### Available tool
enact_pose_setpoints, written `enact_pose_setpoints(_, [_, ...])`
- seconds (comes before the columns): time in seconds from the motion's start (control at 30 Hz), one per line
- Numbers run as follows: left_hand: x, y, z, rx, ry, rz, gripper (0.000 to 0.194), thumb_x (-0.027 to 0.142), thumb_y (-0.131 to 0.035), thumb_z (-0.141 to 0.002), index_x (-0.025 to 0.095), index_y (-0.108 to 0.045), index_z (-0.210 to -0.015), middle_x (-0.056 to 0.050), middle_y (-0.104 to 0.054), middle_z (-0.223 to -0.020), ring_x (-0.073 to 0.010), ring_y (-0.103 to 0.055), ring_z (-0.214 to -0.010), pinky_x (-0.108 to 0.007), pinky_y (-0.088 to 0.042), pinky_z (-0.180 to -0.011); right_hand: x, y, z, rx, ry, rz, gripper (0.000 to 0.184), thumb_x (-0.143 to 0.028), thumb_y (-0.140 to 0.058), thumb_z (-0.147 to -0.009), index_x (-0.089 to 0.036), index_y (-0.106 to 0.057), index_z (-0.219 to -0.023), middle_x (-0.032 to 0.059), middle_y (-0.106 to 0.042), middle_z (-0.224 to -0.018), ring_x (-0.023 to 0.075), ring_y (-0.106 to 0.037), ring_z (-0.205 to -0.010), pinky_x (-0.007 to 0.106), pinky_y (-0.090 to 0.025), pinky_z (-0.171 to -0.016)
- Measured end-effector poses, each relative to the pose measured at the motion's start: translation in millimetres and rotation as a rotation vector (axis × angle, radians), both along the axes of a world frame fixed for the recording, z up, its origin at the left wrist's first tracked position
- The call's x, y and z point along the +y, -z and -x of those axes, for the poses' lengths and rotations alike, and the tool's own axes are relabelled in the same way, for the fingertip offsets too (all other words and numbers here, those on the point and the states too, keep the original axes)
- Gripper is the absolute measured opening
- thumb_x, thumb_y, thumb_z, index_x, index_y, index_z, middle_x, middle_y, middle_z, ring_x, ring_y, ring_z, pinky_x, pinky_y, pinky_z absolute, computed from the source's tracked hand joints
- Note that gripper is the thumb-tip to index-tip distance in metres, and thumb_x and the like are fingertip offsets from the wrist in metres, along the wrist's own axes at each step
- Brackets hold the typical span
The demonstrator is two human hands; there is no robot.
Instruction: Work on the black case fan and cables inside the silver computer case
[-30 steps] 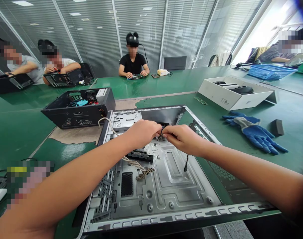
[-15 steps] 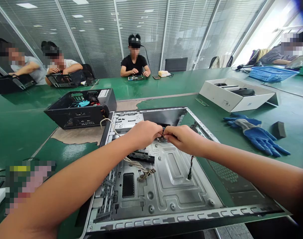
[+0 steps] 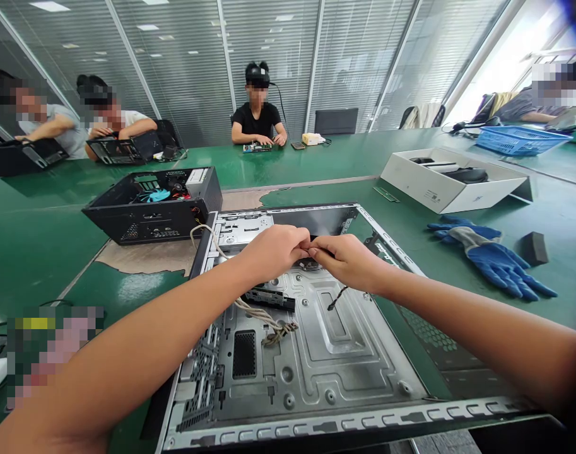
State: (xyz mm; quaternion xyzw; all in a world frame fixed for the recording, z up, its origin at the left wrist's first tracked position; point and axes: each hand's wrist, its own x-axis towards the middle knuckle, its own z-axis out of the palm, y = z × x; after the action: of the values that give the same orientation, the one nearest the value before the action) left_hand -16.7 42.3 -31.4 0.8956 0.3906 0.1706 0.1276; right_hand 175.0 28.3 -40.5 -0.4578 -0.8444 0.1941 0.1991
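An open metal computer case (image 3: 382, 353) lies on its side in front of me. Over its far half, the fingertips of my left hand (image 3: 281, 249) and my right hand (image 3: 342, 257) meet in a pinch. Both hands are closed on a thin twisted cable (image 3: 343, 292), mostly hidden by the fingers. Its dark connector end hangs below my right hand, above the case floor. A bundle of beige cables (image 3: 276, 329) lies inside the case beside a black slotted bracket (image 3: 271, 297). Dark parts behind my fingertips are only partly visible.
A second black computer case (image 3: 159, 208) stands at the back left. On the right are a white box (image 3: 424, 186), blue gloves (image 3: 493, 258) and a dark block (image 3: 534, 248). Several people sit around the green table (image 3: 292, 170). A blue basket (image 3: 519, 140) stands farther off.
My hands have come closer together, fingertips now touching. The cable's hanging connector has swung left and up, from near the case's right side to beneath my right hand.
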Motion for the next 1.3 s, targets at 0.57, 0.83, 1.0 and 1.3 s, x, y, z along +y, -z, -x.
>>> enact_pose_setpoints(0.57, [-4,-3.3,-3,0.131,-0.015,-0.003,0.019,0.023,-0.045,-0.093,0.021,-0.062,-0.086,-0.003,-0.067,-0.083,-0.0161,-0.055,-0.072,-0.03,-0.032,-0.062,2,10.4,-12,-0.006,-0.114,-0.055,0.028,-0.028,-0.04,-0.093,-0.02,-0.055,-0.07,-0.0004,-0.058,-0.06,0.0114,-0.045,-0.054,0.026,-0.034,-0.059])
enact_pose_setpoints(0.83, [-4,-1.2,-2,0.125,0.039,0.003,0.019,0.023,-0.044,-0.091,0.019,-0.062,-0.086,-0.005,-0.066,-0.083,-0.0166,-0.057,-0.075,-0.03,-0.035,-0.066,0,12.6,-10,-0.066,-0.119,-0.083,0.028,-0.028,-0.037,-0.094,-0.019,-0.058,-0.076,0.0004,-0.055,-0.064,0.0121,-0.04,-0.057,0.027,-0.032,-0.06])
enact_pose_setpoints(1.0, [-1,3.1,0,0.064,0.087,0.028,0.016,0.025,-0.049,-0.089,0.019,-0.062,-0.084,-0.003,-0.065,-0.081,-0.0151,-0.055,-0.074,-0.029,-0.036,-0.067,-2,10.8,-11,-0.109,-0.137,-0.038,0.03,-0.028,-0.036,-0.095,-0.018,-0.059,-0.08,0.0018,-0.056,-0.068,0.013,-0.04,-0.059,0.028,-0.031,-0.061])
enact_pose_setpoints(1.3, [3,4.7,-1,0.1,0.088,0.063,0.018,0.029,-0.054,-0.09,0.02,-0.066,-0.082,-0.001,-0.067,-0.079,-0.0137,-0.056,-0.072,-0.027,-0.034,-0.064,-1,10.4,-13,-0.094,-0.192,-0.002,0.029,-0.026,-0.038,-0.095,-0.019,-0.06,-0.076,0.001,-0.055,-0.065,0.0127,-0.039,-0.057,0.028,-0.031,-0.06])
